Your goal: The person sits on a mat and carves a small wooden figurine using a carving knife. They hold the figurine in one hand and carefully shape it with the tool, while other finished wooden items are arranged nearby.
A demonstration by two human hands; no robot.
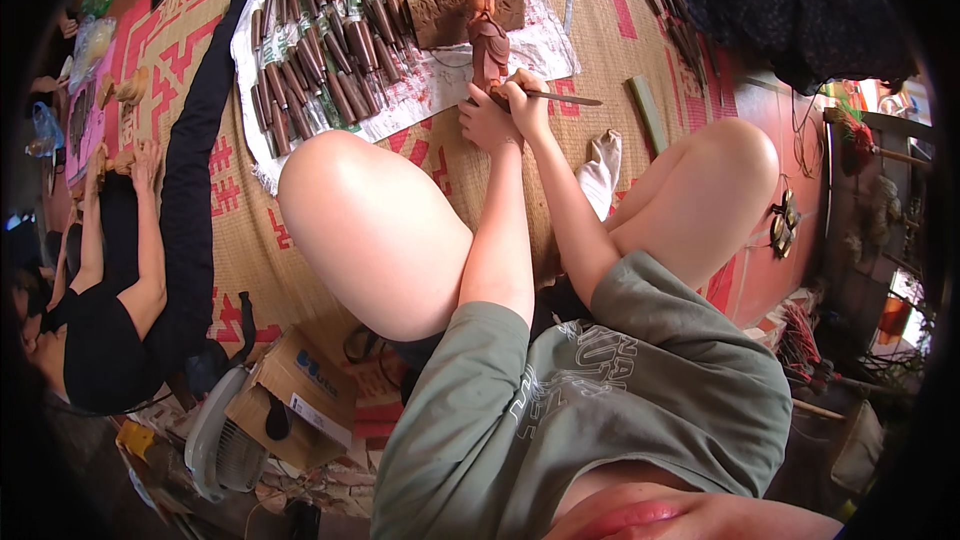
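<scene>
A reddish-brown carved wooden figurine (489, 45) stands in front of me, its upper end against a brown carved wooden block (437, 20). My left hand (486, 122) is closed round the figurine's base. Right beside it, my right hand (526, 105) grips a slim dark carving tool (570, 98), whose narrow end sticks out to the right. The tool's other end, near the base, is hidden by my fingers. Under the block lies a white cloth (415, 110) with red and green marks. Several wood-handled carving tools (330, 45) rest in rows on it.
A patterned straw mat (440, 155) covers the floor. To my right lie a green strip (648, 115) and more carving tools (668, 15). On the left, a co-worker's hands (145, 165) are at a wooden piece (128, 90). A cardboard box (300, 390) and a fan (225, 430) stand lower left.
</scene>
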